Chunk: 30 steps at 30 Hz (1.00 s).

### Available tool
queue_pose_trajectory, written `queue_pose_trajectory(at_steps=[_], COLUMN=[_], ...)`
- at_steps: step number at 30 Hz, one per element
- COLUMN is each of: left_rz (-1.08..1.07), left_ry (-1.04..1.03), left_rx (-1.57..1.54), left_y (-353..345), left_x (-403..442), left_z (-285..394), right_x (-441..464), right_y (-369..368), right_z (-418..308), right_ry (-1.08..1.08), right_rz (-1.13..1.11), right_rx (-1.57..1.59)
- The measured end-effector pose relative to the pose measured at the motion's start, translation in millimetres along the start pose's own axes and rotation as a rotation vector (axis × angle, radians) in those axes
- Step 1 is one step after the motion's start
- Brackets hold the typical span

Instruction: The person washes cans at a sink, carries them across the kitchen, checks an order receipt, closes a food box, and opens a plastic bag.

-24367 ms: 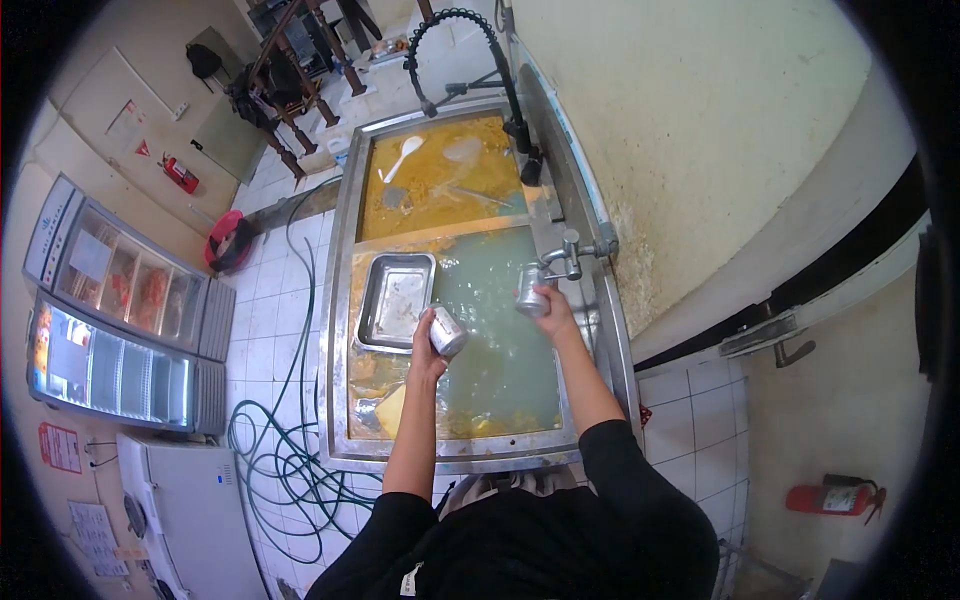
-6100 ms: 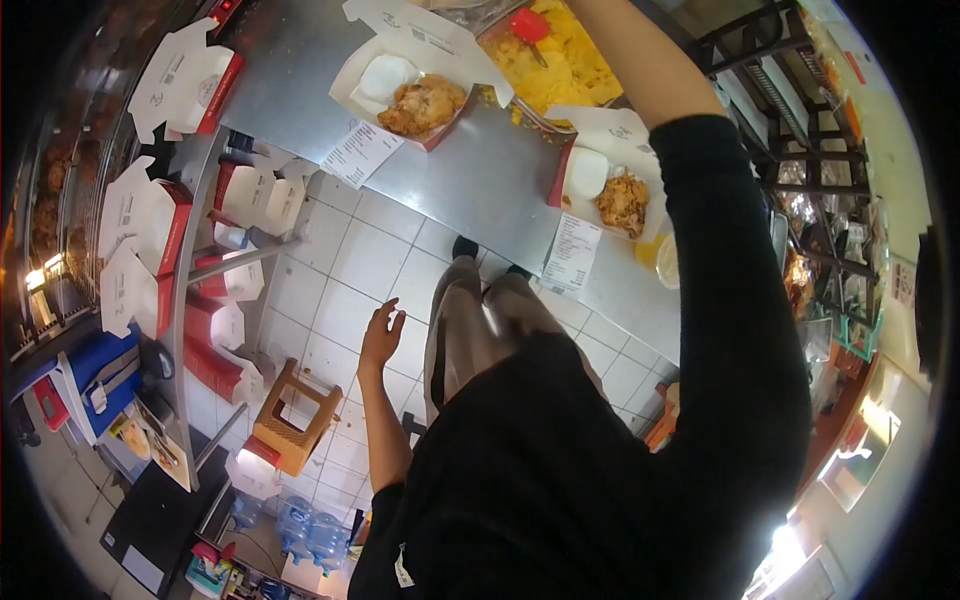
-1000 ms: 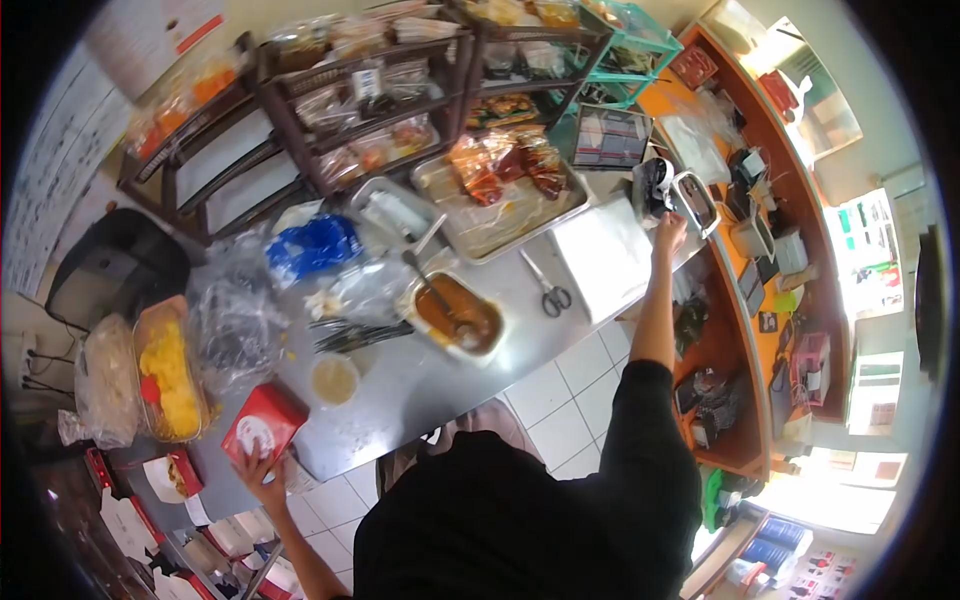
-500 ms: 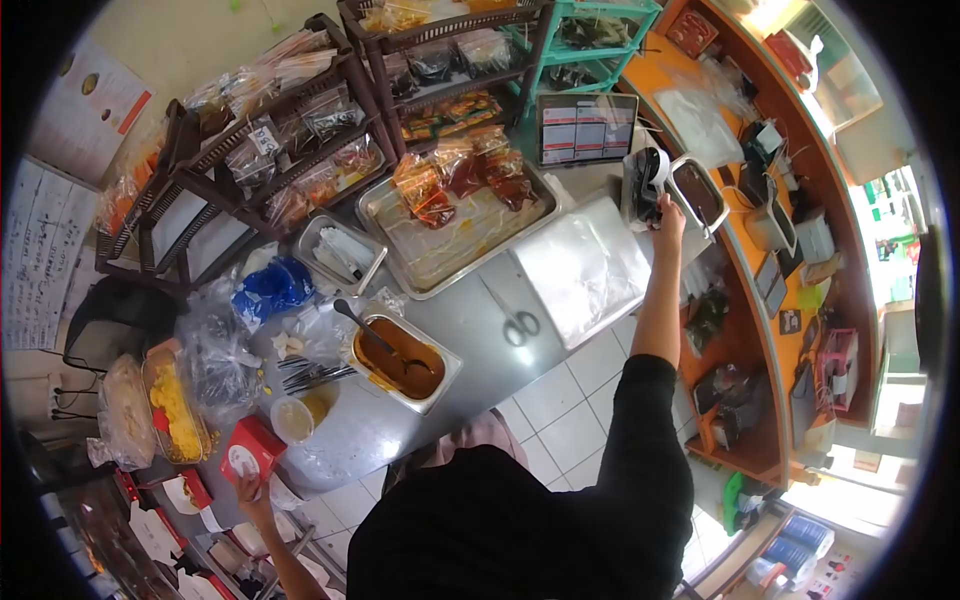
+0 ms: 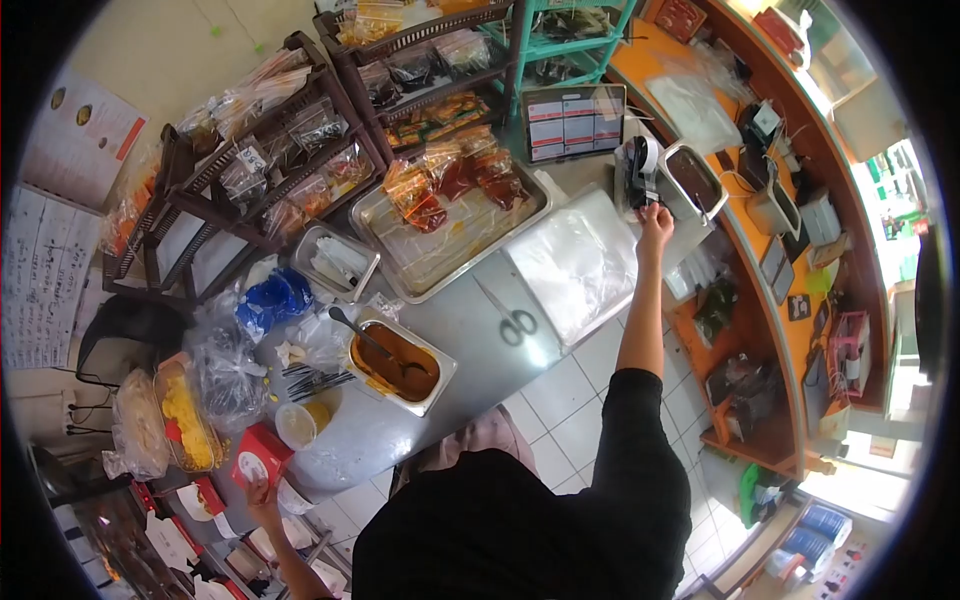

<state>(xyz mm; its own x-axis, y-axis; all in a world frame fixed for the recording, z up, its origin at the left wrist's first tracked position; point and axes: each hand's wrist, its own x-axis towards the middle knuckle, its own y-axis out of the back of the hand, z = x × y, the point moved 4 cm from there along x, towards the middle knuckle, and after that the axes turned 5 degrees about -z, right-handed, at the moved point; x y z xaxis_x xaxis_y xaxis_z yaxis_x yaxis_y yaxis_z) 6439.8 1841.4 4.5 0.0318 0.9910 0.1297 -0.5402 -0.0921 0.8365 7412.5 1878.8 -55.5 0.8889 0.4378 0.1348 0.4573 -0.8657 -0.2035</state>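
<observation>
At the lower left, my left hand (image 5: pixel 262 492) is closed on the near side of a closed red box (image 5: pixel 262 456) with a white round mark, at the metal counter's front edge. Far to the right, my right hand (image 5: pixel 655 222) has its fingers pinched at the front of a black tape dispenser (image 5: pixel 633 182) with a white roll; what the fingertips hold is too small to make out. Beside the dispenser is a metal tray of dark brown food (image 5: pixel 692 178). A stack of clear plastic bags (image 5: pixel 573 262) lies left of my right hand.
Scissors (image 5: pixel 515 322) lie on the metal counter (image 5: pixel 455 318). Nearby are a pan of brown sauce (image 5: pixel 432 392) with a ladle, a clear cup (image 5: pixel 296 426), a large tray (image 5: pixel 415 275) with sauce packets, and a tub of yellow food (image 5: pixel 187 420). Racks (image 5: pixel 345 95) and a tablet (image 5: pixel 572 122) stand behind.
Since about a second ago, the view has swung, and the box has moved with my left hand. My right hand stays at the dispenser and now shows lower, at its front.
</observation>
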Motion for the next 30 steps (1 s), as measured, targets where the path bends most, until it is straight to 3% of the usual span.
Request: queue_pose_trajectory(at_steps=[2, 3, 5, 6, 8, 10, 11, 12, 14, 16, 18, 20, 23, 25, 27, 29, 30], left_rz=[-0.004, -0.01, -0.001, 0.005, 0.003, 0.044, 0.037, 0.045, 0.073, 0.216, 0.273, 0.294, 0.358, 0.371, 0.358, 0.345, 0.338], left_ry=[0.004, 0.007, 0.048, 0.078, 0.067, 0.0, -0.012, -0.039, -0.106, -0.487, -0.34, -0.346, -0.328, -0.288, -0.255, -0.27, -0.288], left_rx=[0.009, 0.017, 0.012, 0.0, -0.056, -0.052, -0.066, -0.03, 0.028, 0.274, 0.135, 0.123, -0.001, 0.034, 0.031, 0.021, -0.002], left_y=[0, -1, 0, 2, 0, -2, -5, -7, -5, -14, 2, 5, 7, 13, 17, 10, 9], left_x=[-1, -1, -5, -7, -7, -10, -9, -8, -14, -22, -16, -16, -20, -19, -23, -24, -23], left_z=[0, -1, -2, -4, -14, -10, -18, -23, -39, -66, -26, -19, -16, -5, -11, -20, -18], right_x=[9, 11, 9, 28, 23, 24, 15, 9, -28, -132, -229, -339, -512, -626, -714, -775, -787], right_y=[14, 14, 1, 14, 4, 14, 19, 19, -15, -92, -152, -212, -288, -329, -355, -369, -374], right_z=[17, 8, -24, -4, -32, -15, -21, -43, -83, -170, -207, -224, -178, -138, -114, -70, -47], right_ry=[0.128, 0.127, 0.194, 0.261, 0.347, 0.118, 0.09, 0.101, 0.545, 0.515, 0.332, 0.292, -0.126, -0.557, -0.581, -0.591, -0.386], right_rz=[0.139, 0.136, 0.183, 0.172, 0.153, -0.033, 0.028, 0.041, 0.186, 0.161, 0.026, -0.136, -0.661, -1.026, -1.219, -1.263, -1.189], right_rx=[-0.353, -0.351, -1.087, -0.984, -1.127, -1.511, -1.551, -1.547, -1.271, -0.834, -0.333, -0.247, 0.175, 0.21, 0.086, 0.015, -0.017])
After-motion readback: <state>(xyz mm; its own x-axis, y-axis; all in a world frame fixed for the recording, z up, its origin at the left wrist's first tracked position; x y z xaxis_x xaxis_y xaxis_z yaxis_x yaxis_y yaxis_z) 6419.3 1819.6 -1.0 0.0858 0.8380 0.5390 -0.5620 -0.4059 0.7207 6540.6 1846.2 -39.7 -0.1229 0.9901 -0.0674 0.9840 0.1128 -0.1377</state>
